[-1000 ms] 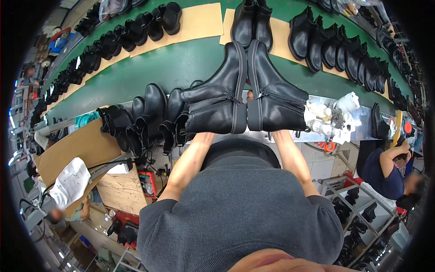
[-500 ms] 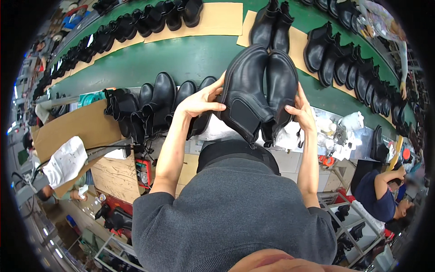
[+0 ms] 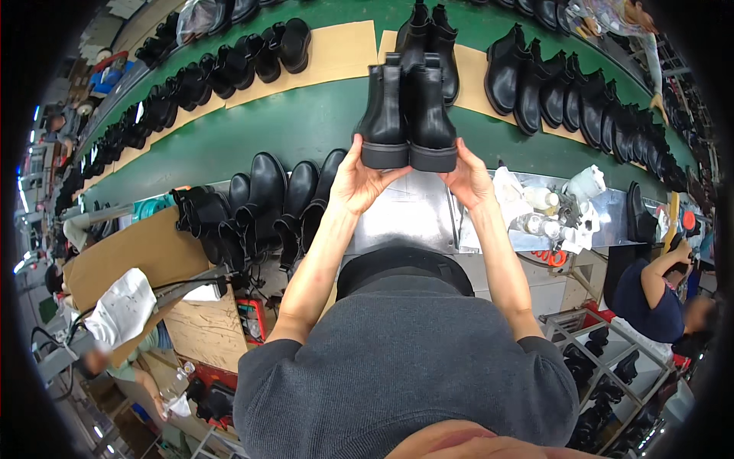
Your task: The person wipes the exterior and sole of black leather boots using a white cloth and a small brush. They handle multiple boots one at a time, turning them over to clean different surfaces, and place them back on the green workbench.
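Note:
A pair of black leather ankle boots is held side by side in front of me, heels and thick soles facing me, shafts up. My left hand (image 3: 358,180) grips the left boot (image 3: 384,115) low at its heel and sole. On the other side, my right hand (image 3: 469,177) has hold of the right boot (image 3: 431,118) around its sole and heel. Just beyond them another pair of black boots (image 3: 446,53) stands on cardboard, partly hidden by the held ones. Whether the held soles touch the green bench I cannot tell.
Rows of black boots line cardboard strips (image 3: 336,53) on the green bench (image 3: 321,115). More boots (image 3: 266,195) stand at near left beside a cardboard sheet (image 3: 130,229). White cloths and bottles (image 3: 541,197) lie at right on a metal top. Other people (image 3: 650,298) work at both sides.
The held boots have turned from toes up with side panels showing to shafts up with heels toward me. Both hands moved farther out and down to the soles.

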A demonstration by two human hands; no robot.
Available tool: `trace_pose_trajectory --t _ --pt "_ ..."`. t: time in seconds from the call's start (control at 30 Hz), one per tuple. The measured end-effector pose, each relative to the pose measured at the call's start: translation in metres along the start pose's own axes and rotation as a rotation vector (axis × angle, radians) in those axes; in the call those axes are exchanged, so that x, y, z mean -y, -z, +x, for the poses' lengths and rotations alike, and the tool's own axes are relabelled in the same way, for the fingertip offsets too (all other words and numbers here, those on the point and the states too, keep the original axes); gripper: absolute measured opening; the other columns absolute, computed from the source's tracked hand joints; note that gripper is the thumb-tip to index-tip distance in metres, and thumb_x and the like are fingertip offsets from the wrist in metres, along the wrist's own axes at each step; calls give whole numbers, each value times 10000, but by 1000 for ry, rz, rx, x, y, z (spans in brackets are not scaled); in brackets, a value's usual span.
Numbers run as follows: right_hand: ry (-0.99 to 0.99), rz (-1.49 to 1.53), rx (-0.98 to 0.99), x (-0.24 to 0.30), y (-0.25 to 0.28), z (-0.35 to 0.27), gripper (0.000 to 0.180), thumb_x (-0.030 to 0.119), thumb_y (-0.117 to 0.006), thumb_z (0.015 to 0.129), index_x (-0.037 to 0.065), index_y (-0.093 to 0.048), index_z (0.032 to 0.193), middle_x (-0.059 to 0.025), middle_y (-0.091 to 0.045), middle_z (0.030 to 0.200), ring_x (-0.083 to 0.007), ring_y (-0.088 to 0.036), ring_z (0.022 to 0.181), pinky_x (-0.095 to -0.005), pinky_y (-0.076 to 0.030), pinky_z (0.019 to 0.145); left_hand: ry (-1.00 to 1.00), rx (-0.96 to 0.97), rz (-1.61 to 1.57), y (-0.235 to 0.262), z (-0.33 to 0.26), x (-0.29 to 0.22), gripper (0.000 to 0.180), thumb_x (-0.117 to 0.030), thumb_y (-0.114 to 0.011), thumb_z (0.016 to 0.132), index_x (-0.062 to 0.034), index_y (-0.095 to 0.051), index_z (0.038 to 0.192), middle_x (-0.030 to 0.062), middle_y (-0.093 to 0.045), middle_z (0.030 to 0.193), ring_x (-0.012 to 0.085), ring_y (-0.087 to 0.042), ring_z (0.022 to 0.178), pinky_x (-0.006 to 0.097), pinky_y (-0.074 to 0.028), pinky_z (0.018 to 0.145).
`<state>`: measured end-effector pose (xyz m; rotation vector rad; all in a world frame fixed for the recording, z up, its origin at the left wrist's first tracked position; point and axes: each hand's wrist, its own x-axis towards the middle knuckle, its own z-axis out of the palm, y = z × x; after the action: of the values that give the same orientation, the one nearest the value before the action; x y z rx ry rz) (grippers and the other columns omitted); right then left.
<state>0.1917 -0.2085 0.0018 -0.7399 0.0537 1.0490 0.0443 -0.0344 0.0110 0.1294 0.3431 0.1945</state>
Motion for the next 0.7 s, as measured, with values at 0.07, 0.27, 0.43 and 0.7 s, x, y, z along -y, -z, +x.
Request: trace_pose_trajectory --t 0.07,0.27,0.43,0.7 --pt "14 -15 -29 -3 -3 3 245 278 -682 879 118 -642 1059 -37 -661 1088 -171 -609 1051 -374 -456 939 -1 -13 -11 4 2 -1 583 -403 -581 927 -44 -397 1348 212 -514 1291 366 -511 1215 629 -436 982" --pt "32 -12 -91 -7 -8 -2 234 303 -648 908 151 -616 1082 -2 -639 1051 -131 -598 967 -296 -474 867 -6 -63 -35 9 1 2 534 -404 -604 913 -40 -451 1273 205 -550 1235 364 -533 1182 606 -446 988" --pt "-5 7 -120 -6 -6 -3 240 345 -653 903 138 -615 1019 -9 -637 980 -117 -598 875 -269 -500 781 7 -112 -77 2 0 6 511 -401 -631 897 -51 -469 1233 194 -555 1187 369 -541 1134 608 -448 987" --pt "-44 124 -148 -7 4 -5 242 330 -714 860 149 -617 986 -35 -627 947 -154 -582 794 -312 -502 783 28 -194 -180 -4 -2 18 645 -399 -672 869 6 -396 1289 325 -417 1181 455 -423 1181 576 -442 1013"
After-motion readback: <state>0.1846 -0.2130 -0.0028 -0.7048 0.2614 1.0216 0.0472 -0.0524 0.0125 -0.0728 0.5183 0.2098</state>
